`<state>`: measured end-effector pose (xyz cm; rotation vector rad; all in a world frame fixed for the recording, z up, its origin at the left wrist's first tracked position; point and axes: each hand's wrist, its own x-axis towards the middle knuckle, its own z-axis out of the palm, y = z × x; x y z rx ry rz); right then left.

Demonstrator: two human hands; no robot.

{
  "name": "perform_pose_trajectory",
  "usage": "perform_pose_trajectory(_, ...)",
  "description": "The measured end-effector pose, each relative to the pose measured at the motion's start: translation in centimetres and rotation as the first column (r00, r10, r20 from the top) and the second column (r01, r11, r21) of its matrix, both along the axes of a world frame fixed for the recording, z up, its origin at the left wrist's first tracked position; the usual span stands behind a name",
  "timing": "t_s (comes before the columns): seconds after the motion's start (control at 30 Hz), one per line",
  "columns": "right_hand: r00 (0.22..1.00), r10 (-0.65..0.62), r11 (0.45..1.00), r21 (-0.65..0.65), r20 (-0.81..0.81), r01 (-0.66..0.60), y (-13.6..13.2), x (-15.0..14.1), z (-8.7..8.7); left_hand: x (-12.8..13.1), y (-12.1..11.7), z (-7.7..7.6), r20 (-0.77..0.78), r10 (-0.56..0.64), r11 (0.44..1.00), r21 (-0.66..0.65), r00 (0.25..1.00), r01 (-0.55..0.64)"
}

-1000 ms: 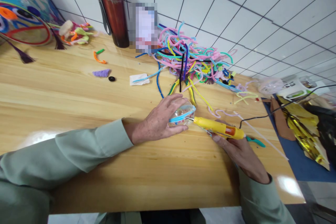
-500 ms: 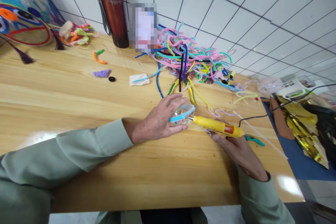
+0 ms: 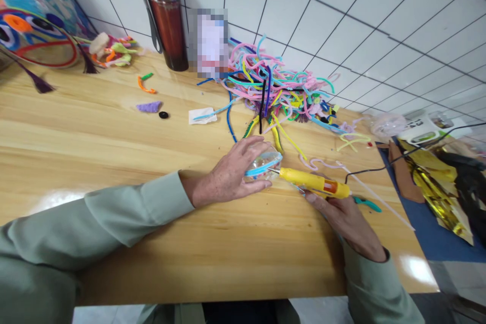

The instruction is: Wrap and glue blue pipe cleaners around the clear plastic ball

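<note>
My left hand [image 3: 237,172] is closed around a clear plastic ball [image 3: 276,149], fingers over its top and thumb below. A light blue pipe cleaner [image 3: 261,165] runs around the ball's middle, and small coloured bits show through the wall. In my right hand [image 3: 347,220] is a yellow hot glue gun [image 3: 304,180], gripped from below. Its metal nozzle points left and meets the ball at the blue band, though I cannot tell whether it touches. My right fingers are partly hidden behind the gun.
A heap of coloured pipe cleaners [image 3: 281,81] lies by the tiled wall, with yellow-handled pliers [image 3: 276,134] before it. A red thermos [image 3: 167,20] stands at the back. The gun's black cord [image 3: 387,164] runs right. Teal-handled tool [image 3: 367,204] lies behind my right hand.
Both hands, the ball and the glue gun hold almost the same position. The view has shifted very slightly.
</note>
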<state>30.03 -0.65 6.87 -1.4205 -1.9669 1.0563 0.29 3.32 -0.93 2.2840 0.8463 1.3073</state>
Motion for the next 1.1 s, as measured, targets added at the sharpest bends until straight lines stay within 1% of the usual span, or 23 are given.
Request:
perform_pose_trajectory(0.13,1.000,0.000,1.000,-0.006,0.012,0.000,0.10,0.16,-0.15,-0.01,-0.02,0.07,0.001,-0.002,1.000,-0.001,1.000,0.002)
perform_pose_trajectory(0.3,0.999,-0.001,1.000,-0.031,-0.043,-0.001,0.20,0.25,-0.22,-0.06,-0.02,0.22,-0.018,-0.002,1.000,-0.008,1.000,0.002)
perform_pose_trajectory(0.5,0.998,-0.012,0.999,-0.038,-0.057,0.010,0.21,0.18,-0.31,-0.04,-0.04,0.37,-0.019,-0.002,1.000,-0.004,1.000,0.002)
perform_pose_trajectory(0.73,0.997,-0.038,0.994,-0.103,-0.062,0.032,0.15,0.19,-0.32,-0.10,-0.10,0.42,-0.023,0.001,1.000,-0.023,1.000,-0.002)
perform_pose_trajectory(1.1,0.999,-0.030,0.998,-0.061,-0.026,0.028,0.18,0.07,-0.38,-0.12,-0.08,0.25,-0.025,0.005,0.999,-0.035,1.000,-0.006)
